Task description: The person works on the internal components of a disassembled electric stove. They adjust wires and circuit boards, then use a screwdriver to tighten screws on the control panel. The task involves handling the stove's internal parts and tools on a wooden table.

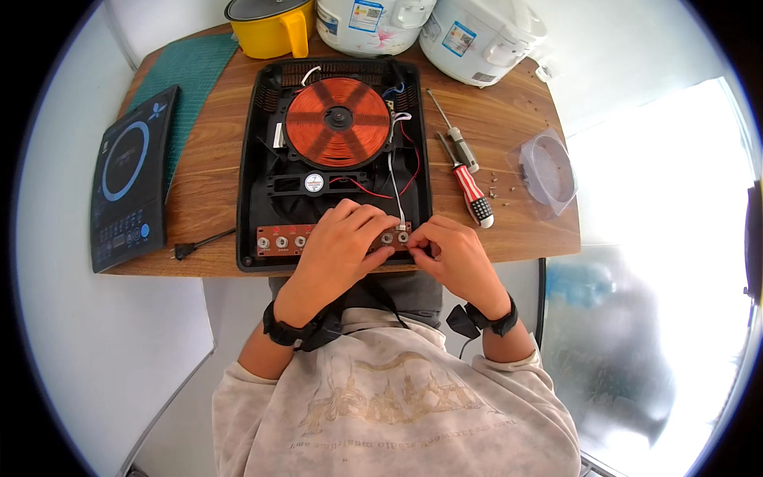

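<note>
An opened induction cooker base (256,159) lies on the wooden table, its copper coil (338,121) and a small fan (315,183) exposed. Along its near edge sits a brown control circuit board (280,240) with round buttons. My left hand (338,242) lies over the middle of that board, fingers curled on it. My right hand (453,256) pinches the board's right end, beside a white ribbon cable (395,187) that runs up toward the coil. Red wires (413,163) loop beside the cable.
Two screwdrivers (465,171) lie right of the base, with loose screws and a clear plastic container (547,168) beyond. The cooker's black glass top panel (127,187) lies at left on a green cutting mat (191,75). A yellow pot (269,25) and two white rice cookers (477,32) stand behind.
</note>
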The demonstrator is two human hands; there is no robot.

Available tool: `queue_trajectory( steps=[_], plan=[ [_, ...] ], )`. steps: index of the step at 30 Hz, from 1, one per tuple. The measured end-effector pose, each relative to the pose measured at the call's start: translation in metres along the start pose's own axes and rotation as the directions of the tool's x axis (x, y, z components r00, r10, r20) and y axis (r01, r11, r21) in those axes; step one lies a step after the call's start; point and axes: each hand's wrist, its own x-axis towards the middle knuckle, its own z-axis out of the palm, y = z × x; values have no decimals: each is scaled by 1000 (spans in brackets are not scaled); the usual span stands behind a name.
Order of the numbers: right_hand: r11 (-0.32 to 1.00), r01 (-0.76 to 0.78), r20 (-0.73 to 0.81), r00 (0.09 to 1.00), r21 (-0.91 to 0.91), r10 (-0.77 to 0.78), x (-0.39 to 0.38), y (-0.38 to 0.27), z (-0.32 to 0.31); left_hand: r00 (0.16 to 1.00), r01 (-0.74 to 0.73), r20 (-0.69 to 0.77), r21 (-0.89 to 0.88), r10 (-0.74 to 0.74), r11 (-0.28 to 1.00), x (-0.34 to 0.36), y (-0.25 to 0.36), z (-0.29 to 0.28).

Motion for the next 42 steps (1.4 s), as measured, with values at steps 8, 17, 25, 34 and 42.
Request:
queue_trajectory(
  steps=[8,17,25,34,42],
  plan=[
    [999,-45,14,999,22,44,1,-9,1,1000,-8,-10,-15,8,1000,-5,-1,-3],
    [999,-34,-21,999,-5,33,-3,-11,9,1000,-8,-9,-20,7,1000,-9,-3,-7],
    [1000,21,-59,998,-11,-22,-4,-1,13,1000,-7,-13,-4,7,1000,-7,-3,-5],
    [998,-23,-60,998,55,26,-8,0,6,1000,-5,-14,-6,5,1000,-4,0,-1],
    [999,52,-57,997,-6,-52,-12,-2,9,1000,-4,-10,-6,3,1000,-8,3,-4]
  ],
)
